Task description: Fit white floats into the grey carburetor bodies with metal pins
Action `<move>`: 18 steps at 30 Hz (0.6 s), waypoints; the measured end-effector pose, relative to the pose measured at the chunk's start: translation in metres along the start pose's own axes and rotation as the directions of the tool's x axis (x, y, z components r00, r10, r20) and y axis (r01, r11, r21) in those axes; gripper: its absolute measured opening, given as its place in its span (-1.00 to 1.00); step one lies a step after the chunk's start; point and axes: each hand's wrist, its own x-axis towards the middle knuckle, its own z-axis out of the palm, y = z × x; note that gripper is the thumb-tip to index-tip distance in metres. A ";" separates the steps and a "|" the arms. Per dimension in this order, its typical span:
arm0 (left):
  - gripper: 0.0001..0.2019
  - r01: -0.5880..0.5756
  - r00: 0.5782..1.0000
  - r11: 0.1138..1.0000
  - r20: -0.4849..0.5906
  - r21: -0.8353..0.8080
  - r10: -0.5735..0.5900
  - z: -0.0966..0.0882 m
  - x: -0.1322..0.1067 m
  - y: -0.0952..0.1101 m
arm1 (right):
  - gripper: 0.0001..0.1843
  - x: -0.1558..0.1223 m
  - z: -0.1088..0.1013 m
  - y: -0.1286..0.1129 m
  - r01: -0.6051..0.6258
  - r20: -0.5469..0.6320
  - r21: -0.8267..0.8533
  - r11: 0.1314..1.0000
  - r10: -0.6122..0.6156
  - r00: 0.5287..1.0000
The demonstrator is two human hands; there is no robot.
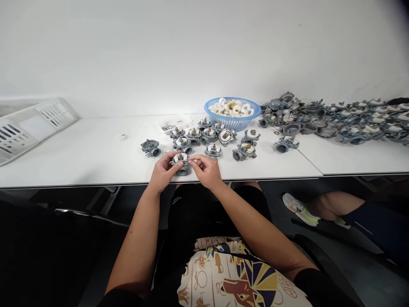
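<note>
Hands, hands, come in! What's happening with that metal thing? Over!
Left hand gripping metal part, white piece on top. Right hand at its side, anything pinched too small to tell. Similar parts close behind.

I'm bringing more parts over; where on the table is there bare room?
Widest: table between the white crate and the leftmost metal part, bar a small white thing. Slimmer: the front strip right of the right hand. Crowded: before the blue basket, and right of it, where metal parts are heaped.
</note>
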 end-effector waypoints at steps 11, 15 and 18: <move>-0.50 -0.001 1.000 1.000 0.027 -0.027 0.001 -0.001 0.001 -0.001 | -0.75 0.001 -0.002 0.001 -0.089 0.026 0.049 0.995 0.088 0.996; -0.51 0.005 1.000 0.998 0.028 -0.055 -0.003 -0.001 0.001 -0.001 | -0.74 0.000 -0.001 0.000 -0.091 0.030 0.042 0.995 0.090 0.996; -0.50 0.014 0.999 0.998 0.041 -0.063 -0.012 -0.001 0.001 -0.002 | -0.72 0.000 -0.001 0.000 -0.091 0.038 0.037 0.995 0.089 0.995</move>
